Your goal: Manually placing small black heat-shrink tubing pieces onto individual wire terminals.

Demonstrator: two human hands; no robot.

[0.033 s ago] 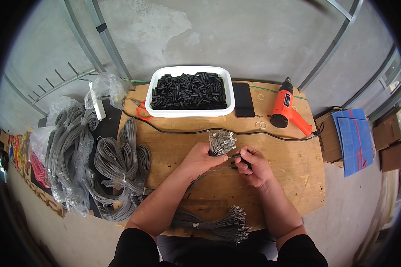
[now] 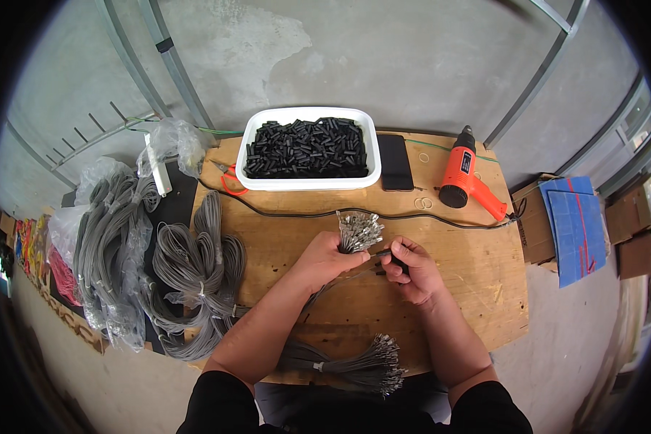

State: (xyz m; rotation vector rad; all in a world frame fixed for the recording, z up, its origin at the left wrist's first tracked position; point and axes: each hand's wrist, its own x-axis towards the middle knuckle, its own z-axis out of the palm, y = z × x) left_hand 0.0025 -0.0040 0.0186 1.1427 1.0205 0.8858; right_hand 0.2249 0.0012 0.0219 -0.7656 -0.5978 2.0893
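My left hand (image 2: 321,259) is closed around a bundle of thin grey cables (image 2: 360,233), whose silvery metal ends fan out above the thumb. Just to its right, my right hand (image 2: 418,276) pinches a short black tube (image 2: 384,252) between thumb and fingers, close beside the bundle. More dark pieces show under the curled fingers, partly hidden. A second tied bundle of grey cables (image 2: 365,365) lies at the near table edge, metal ends pointing right. Beyond both hands, a white tub (image 2: 307,184) holds many short black tubes (image 2: 304,148).
Coiled grey cables (image 2: 188,264) and plastic-wrapped coils (image 2: 112,246) fill the left side. Red-handled pliers (image 2: 233,181), a black phone (image 2: 396,163) and an orange heat gun (image 2: 464,177) rest along the back. A black cord (image 2: 304,215) crosses the wooden table (image 2: 477,275).
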